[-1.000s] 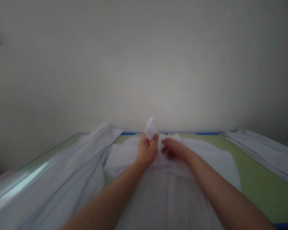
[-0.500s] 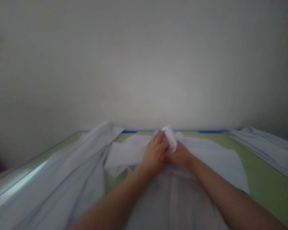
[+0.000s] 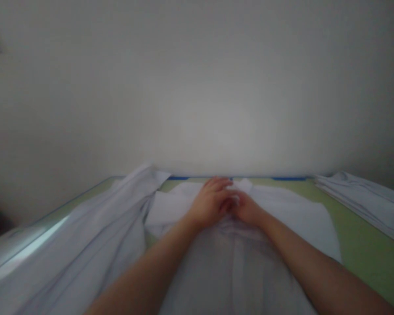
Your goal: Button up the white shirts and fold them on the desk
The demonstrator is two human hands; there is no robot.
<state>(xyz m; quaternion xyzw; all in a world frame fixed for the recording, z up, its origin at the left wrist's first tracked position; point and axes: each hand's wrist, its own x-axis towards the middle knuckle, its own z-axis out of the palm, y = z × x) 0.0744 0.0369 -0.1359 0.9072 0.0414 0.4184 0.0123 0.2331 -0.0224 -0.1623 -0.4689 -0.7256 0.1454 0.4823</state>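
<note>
A white shirt [image 3: 216,267] lies spread in front of me, with a long strip like a placket running down its middle. At its far end my left hand [image 3: 212,201] curves over the bunched cloth near the collar, fingers bent and pressed together. My right hand [image 3: 248,208] meets it from the other side, closed on the same cloth, with a bit of white showing between the fingers. Blur and the hands themselves hide most of the gripped part.
More white garments [image 3: 95,236] lie heaped along the left. A folded stack of white garments [image 3: 367,203] rests at the right. Underneath is a green table [image 3: 364,262] with a blue edge, set against a plain wall [image 3: 197,87].
The white folded piece that stood up between my hands has gone down out of sight. My left hand has moved over it, and the fingers of both hands are closer together.
</note>
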